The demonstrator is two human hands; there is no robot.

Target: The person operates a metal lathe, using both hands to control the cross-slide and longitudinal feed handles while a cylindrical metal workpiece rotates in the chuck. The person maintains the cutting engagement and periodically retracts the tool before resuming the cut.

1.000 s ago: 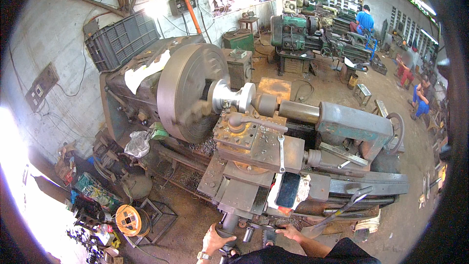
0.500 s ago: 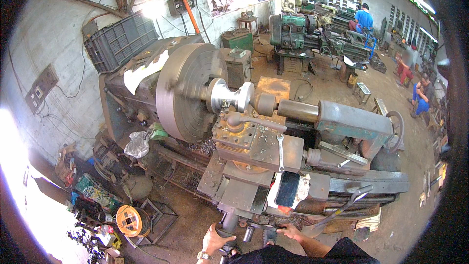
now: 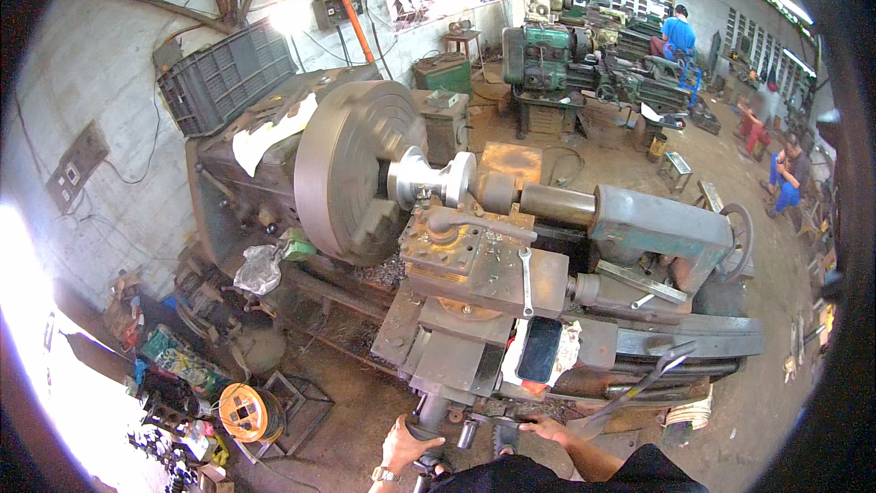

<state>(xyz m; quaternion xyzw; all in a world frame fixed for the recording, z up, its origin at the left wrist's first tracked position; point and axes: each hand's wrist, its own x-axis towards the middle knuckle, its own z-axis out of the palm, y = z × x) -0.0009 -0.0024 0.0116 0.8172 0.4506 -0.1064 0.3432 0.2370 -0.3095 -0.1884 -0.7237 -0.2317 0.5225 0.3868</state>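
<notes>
Just off the dial's centre, the workpiece is bright bare metal, smooth and shiny. Toward 10 o'clock the faceplate is duller grey-brown metal, its face blurred; farther out, the crate looks like dark matt plastic. Near the centre toward 6, the tool post is rough, rust-stained metal. At 3 the tailstock wears worn grey-green paint, its quill smooth metal. The wrench at 4 is pale, glossy metal. At 5 the phone has a glossy black face, above crumpled white cloth. Between 8 and 9, the bag resembles wrinkled, shiny plastic.
</notes>
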